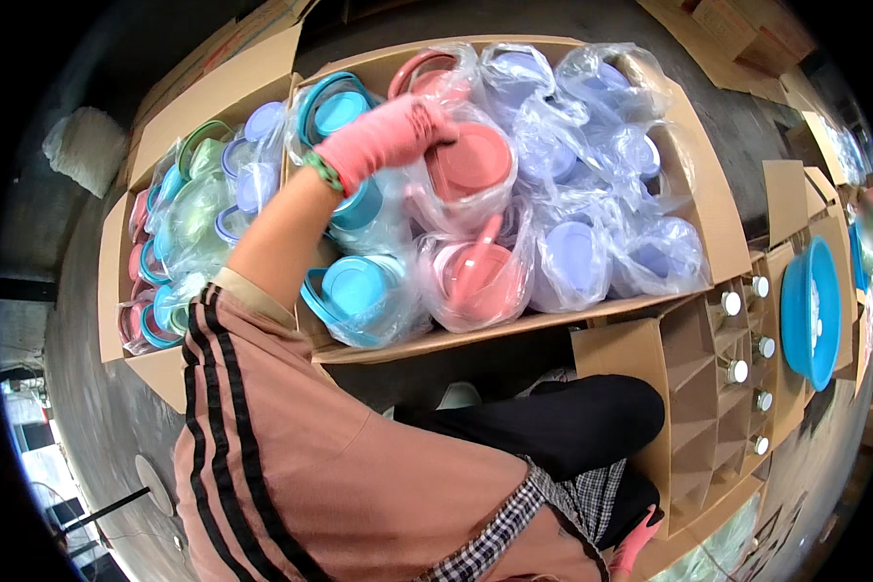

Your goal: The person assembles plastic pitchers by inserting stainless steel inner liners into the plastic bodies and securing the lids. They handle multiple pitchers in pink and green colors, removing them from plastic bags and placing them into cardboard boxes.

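Note:
My left hand (388, 141), in a pink glove with a green band at the wrist, reaches over a large open carton (407, 346). Its slightly blurred fingers curl against the edge of a bagged red-lidded jug (473, 163). Clear plastic wraps the jugs around it. Near the hand are a turquoise-lidded jug (339, 112) and another red jug (480, 276). Several lilac-lidded jugs (572, 254) fill the right side. At the lower right, my right hand (635, 543), also gloved in pink, is beside my knee and a carton edge; its fingers are mostly hidden.
To the left, another carton (114, 281) holds bagged turquoise, green, lilac and red pieces. A divided carton (689, 388) at the right contains several white-capped bottles (737, 371). Beyond it sits a blue basin (800, 335). A whitish bundle (85, 150) lies on the floor at far left.

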`<state>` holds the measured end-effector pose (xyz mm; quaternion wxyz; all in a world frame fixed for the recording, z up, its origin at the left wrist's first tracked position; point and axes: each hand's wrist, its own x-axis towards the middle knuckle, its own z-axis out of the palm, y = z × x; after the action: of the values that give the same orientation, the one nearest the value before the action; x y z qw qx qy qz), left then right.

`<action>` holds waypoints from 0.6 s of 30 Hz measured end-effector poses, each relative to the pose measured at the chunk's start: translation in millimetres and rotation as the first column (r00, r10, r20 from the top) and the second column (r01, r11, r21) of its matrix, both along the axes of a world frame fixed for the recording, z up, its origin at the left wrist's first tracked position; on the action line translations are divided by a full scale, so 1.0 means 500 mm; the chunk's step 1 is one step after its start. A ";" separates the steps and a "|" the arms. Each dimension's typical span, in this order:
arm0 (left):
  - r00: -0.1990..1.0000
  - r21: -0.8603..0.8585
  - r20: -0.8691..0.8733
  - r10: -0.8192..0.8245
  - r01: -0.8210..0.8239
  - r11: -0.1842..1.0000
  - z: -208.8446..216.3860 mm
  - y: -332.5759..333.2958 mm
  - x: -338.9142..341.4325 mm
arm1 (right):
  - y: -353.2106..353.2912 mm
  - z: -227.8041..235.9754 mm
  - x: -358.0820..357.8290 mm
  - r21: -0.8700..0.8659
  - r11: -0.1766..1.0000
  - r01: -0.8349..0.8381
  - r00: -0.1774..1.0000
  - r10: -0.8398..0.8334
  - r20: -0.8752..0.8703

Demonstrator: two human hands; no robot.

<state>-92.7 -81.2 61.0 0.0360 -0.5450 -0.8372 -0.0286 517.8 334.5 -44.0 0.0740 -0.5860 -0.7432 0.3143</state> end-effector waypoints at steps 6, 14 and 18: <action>0.971 0.072 0.099 0.216 -0.223 0.972 -0.031 0.017 0.143 | 0.013 -0.018 0.041 0.050 0.999 -0.001 1.000 0.000 0.017; 0.836 0.049 0.305 0.456 -0.492 0.869 -0.098 0.102 0.348 | -0.021 0.008 0.003 0.012 1.000 0.023 0.998 -0.022 -0.067; 0.943 0.253 0.163 0.292 -0.326 0.911 -0.094 0.157 0.366 | 0.004 -0.028 0.045 0.054 0.999 0.006 0.998 -0.003 -0.055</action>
<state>90.4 -2.6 13.9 0.0646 -0.3925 -0.9012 -0.1722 540.4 336.4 -58.0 0.1109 -0.5767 -0.7477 0.3099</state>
